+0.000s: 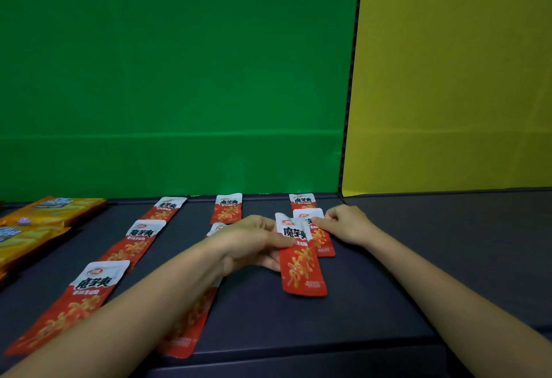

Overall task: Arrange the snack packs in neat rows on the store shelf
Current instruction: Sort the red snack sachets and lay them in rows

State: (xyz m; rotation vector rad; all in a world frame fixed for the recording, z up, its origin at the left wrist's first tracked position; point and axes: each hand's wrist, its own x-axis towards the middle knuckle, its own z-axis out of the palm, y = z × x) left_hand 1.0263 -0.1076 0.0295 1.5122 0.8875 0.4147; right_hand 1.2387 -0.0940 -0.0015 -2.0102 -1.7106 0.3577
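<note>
Pinching the front pack (301, 270) by its white top, thumb over and fingers curled beneath, the left hand (254, 240) holds it at the near end of the right-hand row on the shelf (388, 273). Its upper edge overlaps the second pack (324, 243), whose top the right hand (346, 223) nips between curled thumb and forefinger. The back pack (301, 200) lies just beyond, by the green backdrop (179, 78). The likely trouble is that overlap: set down as it lies, the front pack would leave this row bunched, tighter than the two rows to its left, and dragging either slick pack may slide the other askew. The left forearm also crosses over the middle row, and a careless pull back could sweep the near pack (191, 327) out of line. Of that row, the middle pack (215, 227) shows only a white corner behind the left hand and the near pack is mostly covered, so their alignment cannot be judged. Whether the front pack lies flat or lifted cannot be told. The orange packs (53, 210) at far left are cut off by the frame.
</note>
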